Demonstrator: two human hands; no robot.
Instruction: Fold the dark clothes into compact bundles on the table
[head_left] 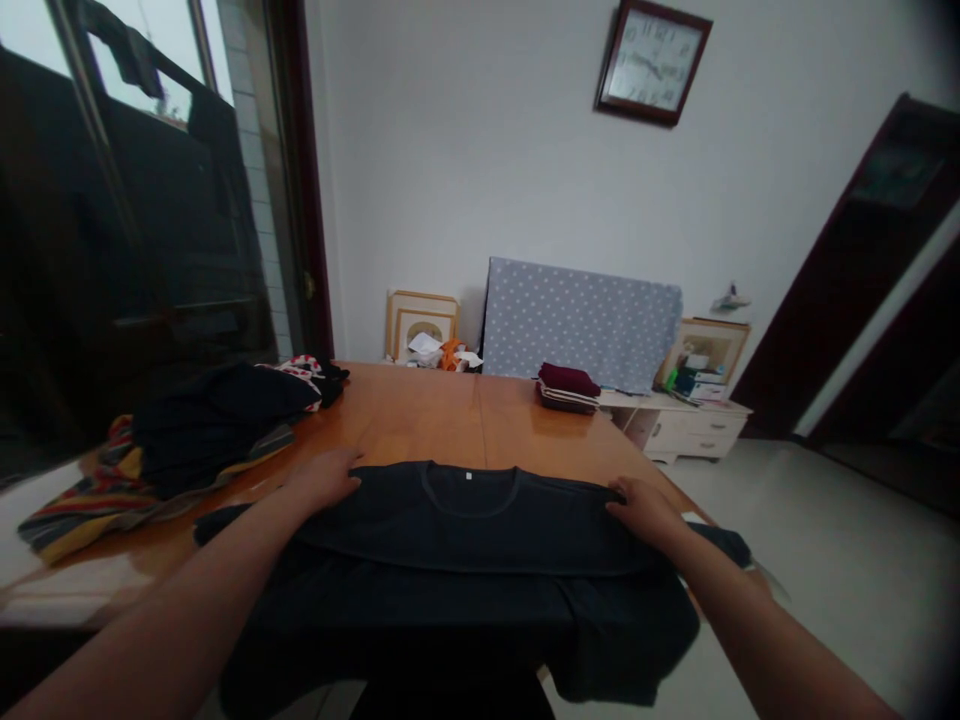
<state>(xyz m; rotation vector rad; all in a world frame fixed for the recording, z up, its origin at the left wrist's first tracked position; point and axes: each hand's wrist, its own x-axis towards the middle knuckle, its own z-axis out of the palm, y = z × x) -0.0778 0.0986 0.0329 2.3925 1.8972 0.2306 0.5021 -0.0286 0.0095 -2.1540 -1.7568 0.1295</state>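
Note:
A dark navy T-shirt (465, 520) lies spread on the wooden table (450, 410), collar away from me, its lower part hanging over the near edge. My left hand (326, 477) rests on the shirt's left shoulder, fingers curled on the fabric. At the right shoulder my right hand (645, 508) is closed on the cloth edge. Both forearms reach in from the bottom corners.
A heap of unfolded clothes (180, 430), dark and striped, lies on the table's left. A small stack of folded garments (566, 388) sits at the far right of the table. Behind stand a polka-dot covered panel (581, 320), picture frames and a low white cabinet (690, 425).

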